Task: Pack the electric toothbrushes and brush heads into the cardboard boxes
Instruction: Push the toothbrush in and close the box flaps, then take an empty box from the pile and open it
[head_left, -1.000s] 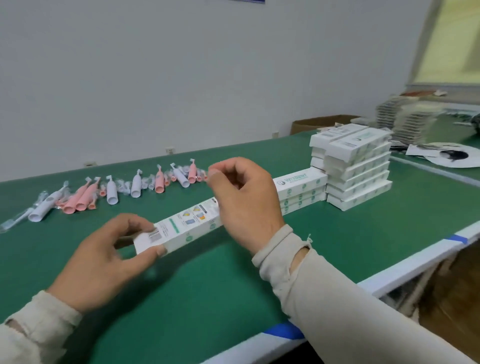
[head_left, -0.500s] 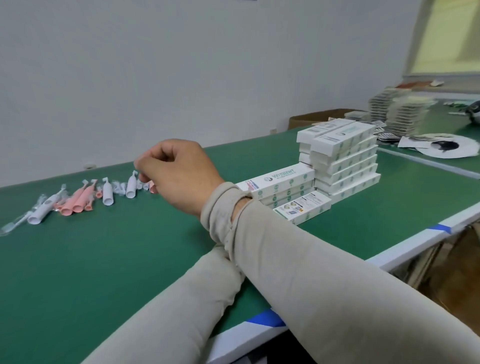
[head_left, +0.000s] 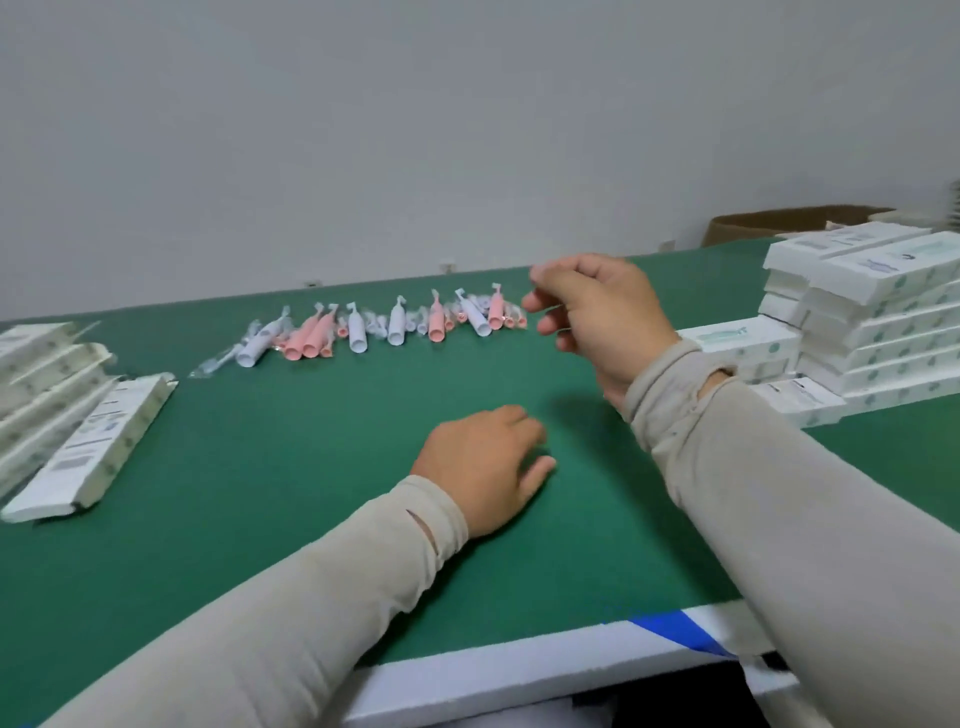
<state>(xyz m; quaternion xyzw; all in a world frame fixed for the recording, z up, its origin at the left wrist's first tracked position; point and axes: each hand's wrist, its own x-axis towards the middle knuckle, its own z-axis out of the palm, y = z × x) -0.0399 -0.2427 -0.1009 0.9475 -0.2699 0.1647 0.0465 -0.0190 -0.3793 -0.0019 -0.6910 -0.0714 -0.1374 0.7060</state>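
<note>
Hands in long beige sleeves reach out over a green table (head_left: 291, 493) seen from a head-worn camera looking forward and down. The left hand (head_left: 485, 467) rests low on the green surface near the middle, its fingers loosely bent and a little apart, holding nothing. The right hand (head_left: 597, 312) hovers above the table further back and to the right, its fingers loosely curled and slightly spread; it is blurred, and nothing can be seen between the fingertips. Just to the left of that hand, a row of electric toothbrushes (head_left: 397, 327) lies along the far side of the table, some pink and some white, with small brush heads (head_left: 374, 325) in clear wrapping scattered among them. At the right edge stands a neat stack of closed white cardboard boxes (head_left: 872, 322) with green print, several layers high, with lower boxes stepped out in front of it. At the left edge lies a looser fan of flat white boxes (head_left: 88, 447), overlapping one another, their printed faces up. A strip of blue tape (head_left: 675, 631) marks the white front edge of the table. Behind the table rises a plain grey wall (head_left: 415, 130), and a brown carton (head_left: 795, 221) shows at the far right.
</note>
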